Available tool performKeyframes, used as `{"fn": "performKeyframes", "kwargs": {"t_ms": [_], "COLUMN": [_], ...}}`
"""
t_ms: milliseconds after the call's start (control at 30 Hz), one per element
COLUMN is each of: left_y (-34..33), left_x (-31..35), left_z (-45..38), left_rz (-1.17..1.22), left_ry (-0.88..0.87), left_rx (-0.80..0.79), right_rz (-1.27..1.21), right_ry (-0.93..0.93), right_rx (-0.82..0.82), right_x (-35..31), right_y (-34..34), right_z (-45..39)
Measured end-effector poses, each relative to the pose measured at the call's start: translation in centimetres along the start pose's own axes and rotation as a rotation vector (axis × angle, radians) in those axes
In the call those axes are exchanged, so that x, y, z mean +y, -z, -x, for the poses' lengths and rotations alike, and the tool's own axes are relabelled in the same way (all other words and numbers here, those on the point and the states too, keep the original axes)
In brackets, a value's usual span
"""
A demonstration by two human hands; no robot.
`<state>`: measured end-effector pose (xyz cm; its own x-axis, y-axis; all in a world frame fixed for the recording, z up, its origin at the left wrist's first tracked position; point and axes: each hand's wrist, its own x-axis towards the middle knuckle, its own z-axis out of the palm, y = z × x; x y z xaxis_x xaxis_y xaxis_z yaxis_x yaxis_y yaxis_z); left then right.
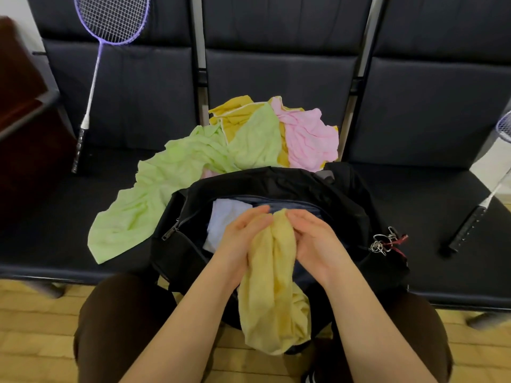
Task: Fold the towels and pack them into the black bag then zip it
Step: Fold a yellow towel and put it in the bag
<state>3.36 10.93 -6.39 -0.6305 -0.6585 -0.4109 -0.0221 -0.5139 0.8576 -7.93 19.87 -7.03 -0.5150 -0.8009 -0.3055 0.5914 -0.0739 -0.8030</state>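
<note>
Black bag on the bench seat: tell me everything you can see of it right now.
The black fabric bag sits on the dark padded bench, in front of the person's knees. Its main zipper is open, the metal pull hanging at the left end. Inside show a bluish lining and a white folded cloth. A bunch of metal rings hangs at its right end. Crumpled green towel touches its far-left edge. Both hands hold a pale yellow towel over the opening.
</note>
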Motion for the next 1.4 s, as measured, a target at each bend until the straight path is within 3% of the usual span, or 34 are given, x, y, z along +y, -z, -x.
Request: {"fn": "performKeyframes", "kwargs": {"t_ms": [133, 233, 300, 567, 633, 767, 900, 967, 1100, 1267, 1400], "left_y": [0.0, -0.1, -0.2, -0.2, 0.1, 0.7, 1.8, 2.1, 3.0, 2.0, 1.8], "left_x": [-0.1, -0.2, -0.5, -2.4, -3.1, -2.7, -1.6, -1.3, -0.1, 0.4, 0.0], "left_z": [1.1, 1.8, 1.8, 1.3, 0.9, 0.0, -0.9, -0.9, -1.0, -0.1, -0.1], "left_rz": [-0.273, -0.339, -0.327, -0.362, -0.304, 0.038, 0.143, 0.132, -0.016, -0.285, -0.552], "left_ry": [-0.202, -0.35, -0.358, -0.241, -0.107, 0.233, 0.266, 0.183, 0.041, 0.05, -0.028], "left_rx": [0.119, 0.127, 0.145, 0.175, 0.194, 0.22, 0.223, 0.202, 0.149, 0.002, 0.052], "right_rz": [0.086, 0.108, 0.123, 0.363, 0.397, 0.393, 0.348, 0.313, 0.163, 0.185, 0.255], "right_ry": [0.047, 0.034, -0.017, 0.014, 0.044, 0.082, 0.088, 0.091, 0.106, 0.109, 0.106], "right_rx": [0.067, 0.075, 0.068, 0.187, 0.176, 0.074, -0.035, -0.073, -0.053, 0.0, 0.039], "right_x": [0.6, 1.0, 1.4, 1.8, 1.9, 2.1, 2.1, 1.9, 1.1, 0.5, 0.6], "right_y": [-1.4, -1.3, -1.3, -2.0, -2.3, -2.2, -1.3, -0.7, 0.0, -0.5, -0.7], "right_z": [0.2, 0.1, 0.0, 0.3, 0.6, 1.3, 1.9, 2.1, 2.4, 1.7, 1.6]}}
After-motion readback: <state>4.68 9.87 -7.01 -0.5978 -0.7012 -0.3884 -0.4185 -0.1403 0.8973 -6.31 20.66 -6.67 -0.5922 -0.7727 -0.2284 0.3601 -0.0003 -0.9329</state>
